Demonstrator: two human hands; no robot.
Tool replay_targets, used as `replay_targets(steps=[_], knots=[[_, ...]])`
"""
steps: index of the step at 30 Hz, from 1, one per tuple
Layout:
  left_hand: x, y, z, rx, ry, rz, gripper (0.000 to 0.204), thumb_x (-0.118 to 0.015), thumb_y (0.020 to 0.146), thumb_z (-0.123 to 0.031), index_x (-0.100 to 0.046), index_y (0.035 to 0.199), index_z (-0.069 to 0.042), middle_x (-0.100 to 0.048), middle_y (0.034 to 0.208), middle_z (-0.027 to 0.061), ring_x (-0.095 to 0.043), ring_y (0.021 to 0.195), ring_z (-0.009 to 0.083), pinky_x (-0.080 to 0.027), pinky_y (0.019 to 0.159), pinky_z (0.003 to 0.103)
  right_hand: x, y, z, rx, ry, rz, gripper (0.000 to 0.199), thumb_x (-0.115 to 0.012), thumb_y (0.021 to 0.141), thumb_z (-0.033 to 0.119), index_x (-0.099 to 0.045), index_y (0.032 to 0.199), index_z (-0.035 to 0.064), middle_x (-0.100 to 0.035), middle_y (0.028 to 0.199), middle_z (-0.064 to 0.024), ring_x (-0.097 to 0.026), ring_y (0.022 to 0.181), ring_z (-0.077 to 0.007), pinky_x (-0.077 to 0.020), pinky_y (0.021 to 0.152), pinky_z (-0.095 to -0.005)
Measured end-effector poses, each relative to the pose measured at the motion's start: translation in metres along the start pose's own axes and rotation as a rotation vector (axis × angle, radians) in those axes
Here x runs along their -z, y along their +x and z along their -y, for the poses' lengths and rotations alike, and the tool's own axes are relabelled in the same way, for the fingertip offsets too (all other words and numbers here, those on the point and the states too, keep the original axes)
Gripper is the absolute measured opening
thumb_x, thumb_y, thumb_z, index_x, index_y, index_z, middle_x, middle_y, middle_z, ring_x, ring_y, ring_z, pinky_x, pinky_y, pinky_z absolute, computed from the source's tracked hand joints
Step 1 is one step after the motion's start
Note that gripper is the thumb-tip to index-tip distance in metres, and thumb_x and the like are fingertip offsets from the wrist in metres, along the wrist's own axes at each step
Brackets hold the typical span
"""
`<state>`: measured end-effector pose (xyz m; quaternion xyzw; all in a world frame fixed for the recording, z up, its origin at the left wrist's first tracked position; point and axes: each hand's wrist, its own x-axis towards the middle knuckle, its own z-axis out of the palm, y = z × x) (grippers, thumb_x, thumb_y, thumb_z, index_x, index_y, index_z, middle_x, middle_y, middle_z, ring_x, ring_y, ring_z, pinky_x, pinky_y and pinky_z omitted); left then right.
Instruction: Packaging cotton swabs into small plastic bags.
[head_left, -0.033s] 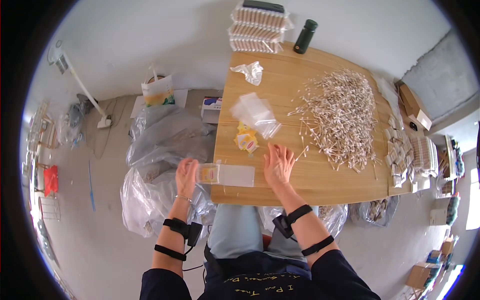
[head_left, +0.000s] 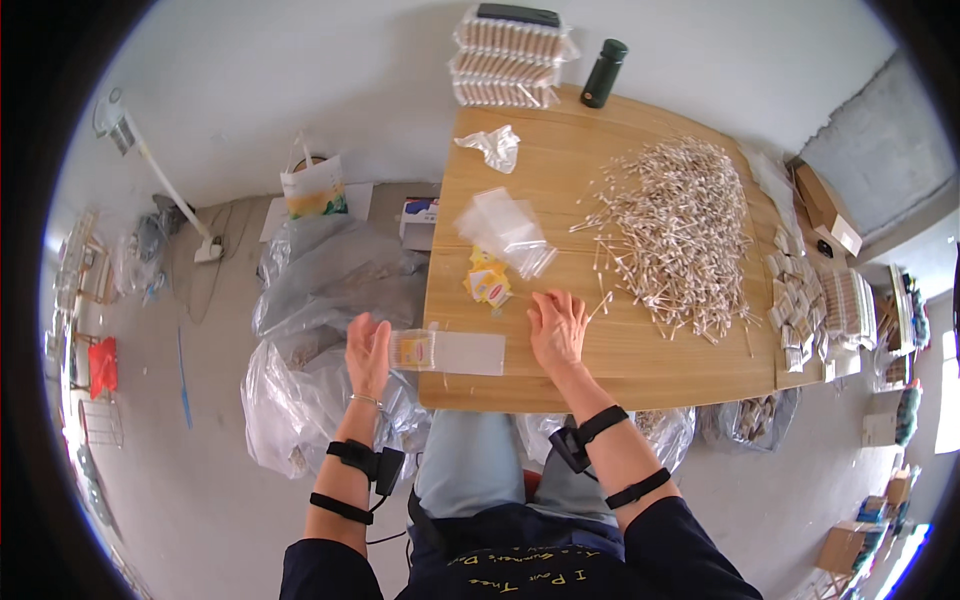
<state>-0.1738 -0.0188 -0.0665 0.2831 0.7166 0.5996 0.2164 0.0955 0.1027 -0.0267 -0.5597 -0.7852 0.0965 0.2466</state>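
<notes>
My left hand (head_left: 368, 352) is open, palm turned right, at the left end of a clear flat bag (head_left: 455, 352) with a yellow label card and thin sticks inside. The bag lies at the wooden table's (head_left: 650, 365) front left corner and juts over the edge. My right hand (head_left: 558, 325) rests flat on the table with fingers spread, empty, just right of the bag. A few loose cotton swabs (head_left: 600, 305) lie by its fingertips. Behind it spreads a big pile of cotton swabs (head_left: 680, 225). Empty clear bags (head_left: 505, 230) and yellow label cards (head_left: 487, 283) lie ahead of my hands.
Crumpled plastic (head_left: 495, 145), a dark green bottle (head_left: 604, 73) and stacked swab packs (head_left: 510, 60) sit at the table's far end. Large plastic sacks (head_left: 320, 330) fill the floor on the left. Small packets (head_left: 795, 300) and cardboard boxes (head_left: 825, 205) crowd the right side.
</notes>
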Motion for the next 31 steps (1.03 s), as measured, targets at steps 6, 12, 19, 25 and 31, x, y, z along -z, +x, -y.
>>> replay_targets(steps=[6, 12, 19, 25, 31], knots=[[-0.065, -0.047, -0.077, -0.744, 0.605, 0.317, 0.034, -0.063, 0.081, -0.005, -0.058, 0.114, -0.002, -0.059, 0.116, 0.0154, -0.054, 0.105, 0.0359, -0.045, 0.092, 0.043, 0.010, -0.030, -0.049, 0.092, 0.143, -0.043, 0.006, -0.063, 0.080, 0.011, -0.064, 0.086, 0.0103, -0.056, 0.091, -0.0055, -0.052, 0.092, -0.0295, -0.0423, 0.079, -0.0421], [-0.151, -0.107, -0.058, -0.832, 0.508, 0.616, 0.021, -0.063, 0.080, -0.004, -0.064, 0.101, -0.007, -0.060, 0.101, 0.0090, -0.055, 0.098, 0.0311, -0.045, 0.088, 0.042, 0.036, -0.071, -0.061, 0.089, 0.234, -0.061, 0.008, -0.067, 0.076, 0.010, -0.064, 0.084, 0.0099, -0.057, 0.089, -0.0070, -0.053, 0.091, -0.0309, -0.0428, 0.080, -0.0414], [-0.165, -0.115, -0.062, -0.862, 0.539, 0.648, 0.006, -0.067, 0.081, -0.012, -0.066, 0.087, -0.013, -0.057, 0.088, 0.0024, -0.054, 0.090, 0.0258, -0.044, 0.080, 0.039, 0.060, -0.004, -0.118, -0.293, -0.067, -0.304, 0.048, -0.071, 0.077, 0.023, -0.055, 0.121, 0.0126, -0.048, 0.121, -0.0144, -0.042, 0.114, -0.0369, -0.0347, 0.094, -0.0490], [-0.164, -0.114, -0.067, -0.876, 0.527, 0.654, 0.007, -0.067, 0.081, -0.012, -0.066, 0.087, -0.014, -0.057, 0.088, 0.0021, -0.055, 0.088, 0.0259, -0.044, 0.079, 0.039, 0.044, 0.004, -0.102, -0.263, -0.038, -0.134, 0.047, -0.066, 0.081, 0.023, -0.053, 0.125, 0.0141, -0.046, 0.122, -0.0123, -0.042, 0.115, -0.0353, -0.0339, 0.095, -0.0504], [-0.160, -0.111, -0.066, -0.911, 0.560, 0.656, 0.007, -0.067, 0.081, -0.011, -0.066, 0.088, -0.012, -0.059, 0.090, 0.0042, -0.055, 0.088, 0.0284, -0.044, 0.080, 0.040, 0.038, -0.042, -0.089, 0.065, 0.132, -0.027, 0.047, -0.066, 0.081, 0.020, -0.055, 0.126, 0.0147, -0.048, 0.123, -0.0133, -0.044, 0.116, -0.0342, -0.0332, 0.097, -0.0506]])
